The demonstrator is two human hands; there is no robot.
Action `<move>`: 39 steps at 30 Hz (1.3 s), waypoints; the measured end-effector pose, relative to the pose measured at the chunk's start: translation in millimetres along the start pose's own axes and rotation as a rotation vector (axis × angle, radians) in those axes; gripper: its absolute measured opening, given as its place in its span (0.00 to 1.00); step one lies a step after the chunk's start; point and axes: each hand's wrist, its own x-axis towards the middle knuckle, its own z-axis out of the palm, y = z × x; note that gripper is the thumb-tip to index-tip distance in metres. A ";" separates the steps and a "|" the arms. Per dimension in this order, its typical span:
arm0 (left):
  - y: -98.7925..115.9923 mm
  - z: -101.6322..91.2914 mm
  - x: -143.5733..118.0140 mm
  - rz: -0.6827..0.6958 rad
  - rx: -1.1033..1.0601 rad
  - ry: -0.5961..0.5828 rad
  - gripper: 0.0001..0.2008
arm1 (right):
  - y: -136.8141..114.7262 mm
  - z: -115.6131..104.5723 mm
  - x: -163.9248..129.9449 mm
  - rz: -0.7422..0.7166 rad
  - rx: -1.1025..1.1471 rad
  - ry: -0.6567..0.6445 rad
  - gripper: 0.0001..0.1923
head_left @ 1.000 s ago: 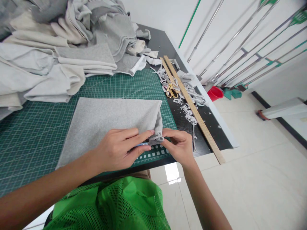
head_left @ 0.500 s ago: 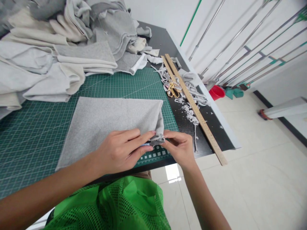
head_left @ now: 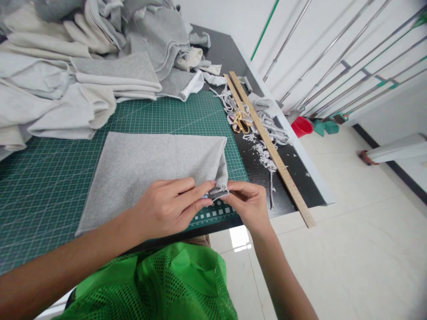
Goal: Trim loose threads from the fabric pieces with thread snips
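A folded grey fabric piece (head_left: 147,160) lies flat on the green cutting mat (head_left: 160,116), its near right corner gathered and raised. My left hand (head_left: 170,206) pinches that corner between thumb and fingers. Close by on the right, my right hand (head_left: 248,202) grips the edge of the same corner between thumb and forefinger. A small blue-and-white label (head_left: 204,196) shows between my left thumb and fingers. The fingertips hide part of the fold.
Grey and cream fabrics (head_left: 133,49) are heaped at the far left. Right of the mat lie gold-handled scissors (head_left: 240,124), wooden rulers (head_left: 273,153) and fabric scraps (head_left: 263,155). Mops and brooms lean on the wall above a red dustpan (head_left: 302,126).
Both hands stay at the fabric corner with almost no movement. The fold at the fingertips has shifted slightly, and the label shows differently. The view has shifted a little.
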 end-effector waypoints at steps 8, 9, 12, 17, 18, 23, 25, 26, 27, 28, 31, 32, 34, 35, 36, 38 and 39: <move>0.7 1.8 1.9 -0.053 -0.092 0.005 0.12 | -0.2 0.8 0.3 0.019 0.009 0.018 0.07; 0.8 1.9 2.5 -0.058 -0.108 0.001 0.12 | -0.3 1.1 0.3 0.021 0.009 0.023 0.07; 0.9 1.5 5.8 -0.082 -0.181 -0.012 0.12 | -1.1 1.9 0.2 0.013 0.016 0.025 0.08; -2.9 -6.2 12.0 -0.182 -0.371 -0.039 0.12 | -1.7 1.9 -0.1 -0.005 0.026 0.010 0.07; -4.5 -8.5 12.4 -0.199 -0.397 -0.038 0.13 | -1.4 1.7 -0.2 0.001 0.020 0.013 0.06; -13.7 -16.6 11.3 -0.232 -0.421 0.009 0.14 | 0.8 0.3 -0.6 0.042 -0.004 0.035 0.06; -16.3 -17.1 10.7 -0.244 -0.398 0.037 0.14 | 1.8 -0.1 -0.6 0.052 0.003 0.035 0.07; -17.1 -17.0 10.6 -0.249 -0.384 0.047 0.14 | 2.3 -0.3 -0.4 0.055 0.007 0.033 0.07; -17.6 -17.0 10.8 -0.251 -0.372 0.055 0.14 | 2.9 -0.3 -0.2 0.055 0.011 0.027 0.07; -17.9 -17.2 11.1 -0.251 -0.361 0.062 0.14 | 3.4 -0.2 0.2 0.051 0.012 0.018 0.07; -17.5 -19.3 13.3 -0.268 -0.338 0.075 0.13 | 4.0 0.5 0.9 -0.006 -0.025 -0.022 0.06; -17.5 -20.4 14.2 -0.282 -0.335 0.078 0.13 | 4.0 0.4 0.4 -0.041 -0.050 -0.037 0.06; -18.1 -21.9 15.6 -0.311 -0.334 0.080 0.13 | 3.8 -1.3 -2.6 -0.116 -0.098 -0.077 0.05; -19.1 -22.0 15.9 -0.325 -0.337 0.081 0.13 | 4.1 -3.3 -5.4 -0.151 -0.114 -0.103 0.05; -20.6 -21.6 15.9 -0.338 -0.338 0.080 0.13 | 4.6 -6.4 -8.9 -0.179 -0.125 -0.124 0.06; -25.0 -18.9 14.9 -0.373 -0.336 0.068 0.13 | 6.4 -14.2 -17.1 -0.228 -0.148 -0.123 0.11; -27.7 -16.9 13.9 -0.396 -0.333 0.056 0.13 | 6.9 -18.2 -21.0 -0.253 -0.173 -0.092 0.14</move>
